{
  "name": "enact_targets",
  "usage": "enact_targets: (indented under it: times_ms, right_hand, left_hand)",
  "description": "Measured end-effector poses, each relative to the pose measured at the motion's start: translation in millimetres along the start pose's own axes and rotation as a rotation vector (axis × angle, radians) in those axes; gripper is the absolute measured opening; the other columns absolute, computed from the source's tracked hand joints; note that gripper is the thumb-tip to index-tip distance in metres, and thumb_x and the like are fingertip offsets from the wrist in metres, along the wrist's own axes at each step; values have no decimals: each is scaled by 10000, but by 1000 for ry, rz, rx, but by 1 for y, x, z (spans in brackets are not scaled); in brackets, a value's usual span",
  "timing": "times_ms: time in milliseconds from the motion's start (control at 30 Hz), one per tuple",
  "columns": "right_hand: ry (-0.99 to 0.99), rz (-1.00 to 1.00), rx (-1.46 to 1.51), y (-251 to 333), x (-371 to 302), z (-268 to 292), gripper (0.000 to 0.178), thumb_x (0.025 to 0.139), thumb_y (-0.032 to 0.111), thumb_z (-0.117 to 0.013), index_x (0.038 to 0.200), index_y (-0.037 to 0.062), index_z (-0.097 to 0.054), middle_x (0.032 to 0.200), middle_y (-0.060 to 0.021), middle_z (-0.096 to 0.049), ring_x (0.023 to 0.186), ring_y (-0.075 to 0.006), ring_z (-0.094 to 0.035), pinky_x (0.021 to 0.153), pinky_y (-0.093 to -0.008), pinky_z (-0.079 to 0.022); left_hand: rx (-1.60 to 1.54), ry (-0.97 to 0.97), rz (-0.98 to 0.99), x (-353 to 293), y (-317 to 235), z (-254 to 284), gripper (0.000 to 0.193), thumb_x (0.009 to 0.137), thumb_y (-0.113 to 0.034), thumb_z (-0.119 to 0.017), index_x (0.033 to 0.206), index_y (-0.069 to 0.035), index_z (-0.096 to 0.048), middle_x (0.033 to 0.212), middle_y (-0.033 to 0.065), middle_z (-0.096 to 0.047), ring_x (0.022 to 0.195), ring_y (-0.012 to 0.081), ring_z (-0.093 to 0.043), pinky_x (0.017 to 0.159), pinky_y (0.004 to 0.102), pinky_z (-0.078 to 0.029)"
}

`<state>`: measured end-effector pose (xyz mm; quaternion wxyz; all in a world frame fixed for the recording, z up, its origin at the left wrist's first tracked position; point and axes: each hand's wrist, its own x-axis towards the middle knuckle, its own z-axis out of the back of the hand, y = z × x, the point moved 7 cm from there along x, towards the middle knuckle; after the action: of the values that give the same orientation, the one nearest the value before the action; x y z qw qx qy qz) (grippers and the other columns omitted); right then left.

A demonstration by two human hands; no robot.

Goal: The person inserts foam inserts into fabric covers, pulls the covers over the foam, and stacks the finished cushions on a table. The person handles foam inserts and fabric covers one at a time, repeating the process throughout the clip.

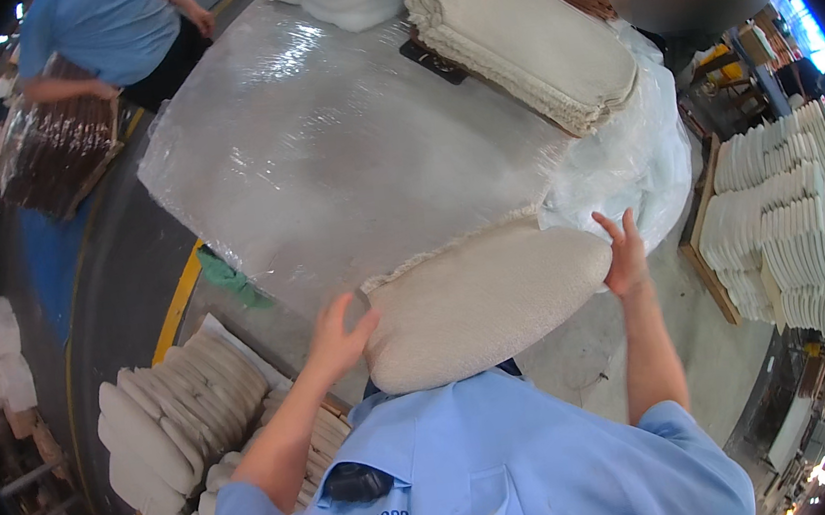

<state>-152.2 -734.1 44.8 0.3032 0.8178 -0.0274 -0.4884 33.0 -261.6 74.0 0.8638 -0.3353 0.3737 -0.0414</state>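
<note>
A beige woven cushion (487,300) with rounded ends lies crosswise close to my body, on the near edge of a plastic-wrapped table surface (360,142). A frayed fabric edge runs along its far side. My left hand (342,335) is at the cushion's left end, its thumb and fingers apart. At the right end is my right hand (623,253), fingers spread and pointing away from me, palm side against or very near the cushion. Neither hand is closed round it. A stack of beige fabric pieces (530,39) rests farther back on the table.
Beige cushions (182,412) are stacked low at the left. White cushion pieces (776,219) stand on a pallet at the right. Clear plastic sheeting (623,155) bunches at the table's right edge. Another person in a blue shirt (102,34) stands at the far left beside wrapped brown bundles (60,154).
</note>
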Motion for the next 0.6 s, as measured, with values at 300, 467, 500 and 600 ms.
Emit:
enact_targets:
  times_ms: [300, 467, 500, 600]
  right_hand:
    - [176, -177, -982, 2, -47, -67, 886, 910, 267, -837, 1619, 13, -371, 1476, -217, -568, 1276, -285, -620, 1054, -384, -516]
    - [250, -355, -1245, -45, -51, -78, 1174, 828, 380, -907, 1678, 5, -190, 1515, -269, -524, 1338, -326, -590, 1097, -410, -498]
    - [260, -324, -1332, -53, -41, -76, 1223, 801, 419, -917, 1675, -13, -177, 1528, -283, -508, 1342, -344, -591, 1105, -418, -495]
    - [280, -222, -1594, -72, -16, -75, 1341, 738, 532, -930, 1655, -71, -159, 1547, -322, -481, 1344, -400, -596, 1121, -441, -489]
  left_hand:
    - [-780, 207, 152, -87, 4, -19, 1115, 941, -280, -821, 1658, 98, -55, 1645, 241, -383, 1474, 268, -443, 1197, 352, -376]
    - [-568, 217, 317, -91, 63, -8, 1137, 922, -278, -834, 1671, 67, -51, 1631, 239, -409, 1461, 268, -472, 1189, 356, -386]
    - [-526, 236, 322, -88, 60, -9, 1163, 904, -292, -849, 1670, 69, -51, 1627, 245, -413, 1461, 280, -472, 1187, 360, -391]
    - [-401, 249, 348, -76, 62, -17, 1234, 851, -332, -889, 1665, 77, -57, 1612, 266, -421, 1462, 316, -472, 1187, 374, -398]
